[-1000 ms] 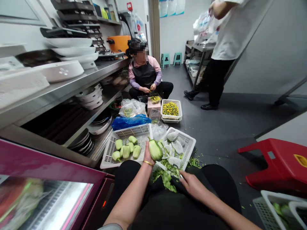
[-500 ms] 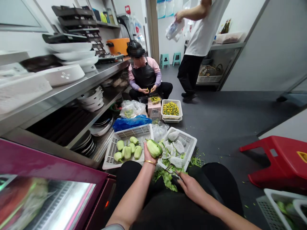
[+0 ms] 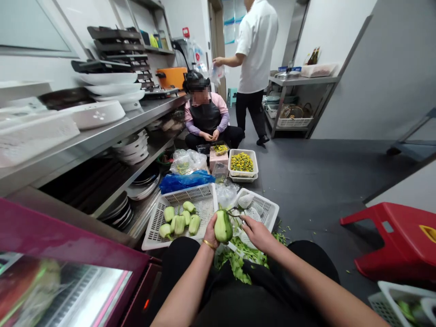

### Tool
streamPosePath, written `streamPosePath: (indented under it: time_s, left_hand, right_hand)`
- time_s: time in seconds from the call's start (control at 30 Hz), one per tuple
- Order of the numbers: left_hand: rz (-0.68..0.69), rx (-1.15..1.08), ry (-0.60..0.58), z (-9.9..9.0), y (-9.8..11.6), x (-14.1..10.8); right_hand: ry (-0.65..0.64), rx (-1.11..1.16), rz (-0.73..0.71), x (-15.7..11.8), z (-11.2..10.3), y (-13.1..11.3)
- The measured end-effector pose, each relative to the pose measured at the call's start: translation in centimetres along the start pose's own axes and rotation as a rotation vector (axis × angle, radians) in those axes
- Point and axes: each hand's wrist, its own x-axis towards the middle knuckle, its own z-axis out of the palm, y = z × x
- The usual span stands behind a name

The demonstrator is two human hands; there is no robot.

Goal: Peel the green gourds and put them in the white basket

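Observation:
My left hand is wrapped around a pale green, gourd-like vegetable with darker skin on its right side. In my right hand is a peeler, its head at the upper right of the vegetable. Whether the blade touches the skin, I cannot tell. Several peeled vegetables lie in the white basket on the left. Below my hands is a heap of green peelings. White foam nets lie in a second white basket, partly behind my right hand.
A seated person works behind trays of yellow flowers; another person stands beyond. Steel shelves with dishes line the left. A red stool and another basket are at right.
The vegetable has turned more upright and come slightly down. My right hand has risen with the peeler to the vegetable's top. The standing person has moved left.

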Motion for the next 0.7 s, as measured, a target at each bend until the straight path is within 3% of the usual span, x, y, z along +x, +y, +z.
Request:
streamPosePath:
  time_s: [0.1,0.17,0.3,0.4,0.47,0.57,0.7]
  left_hand:
    - [0.223,0.048,0.007,1.1,-0.1,0.1]
    - [0.304,0.052,0.045,1.1,-0.3,0.3]
    - [0.269,-0.012,0.200,0.1,-0.2,1.1]
    - [0.215,-0.055,0.201,-0.2,0.1,1.3]
    - [0.180,-0.056,0.156,0.0,0.3,1.2]
    - [0.219,0.032,0.096,0.5,0.2,0.7]
    - [0.339,0.162,0.021,1.0,0.0,0.1]
  right_hand:
    - [0.023,0.009,0.000,1.5,1.0,-1.3]
    - [0.034,0.013,0.001,0.3,2.3,-1.2]
    - [-0.112,0.044,0.031,-6.2,3.9,1.8]
    - [-0.255,0.047,0.083,-9.0,2.5,3.4]
    - [-0.227,0.024,0.096,-8.0,1.0,2.9]
    - [-0.083,0.025,0.047,-3.6,-0.8,0.3]
    - [0.018,0.020,0.003,0.6,0.1,-2.5]
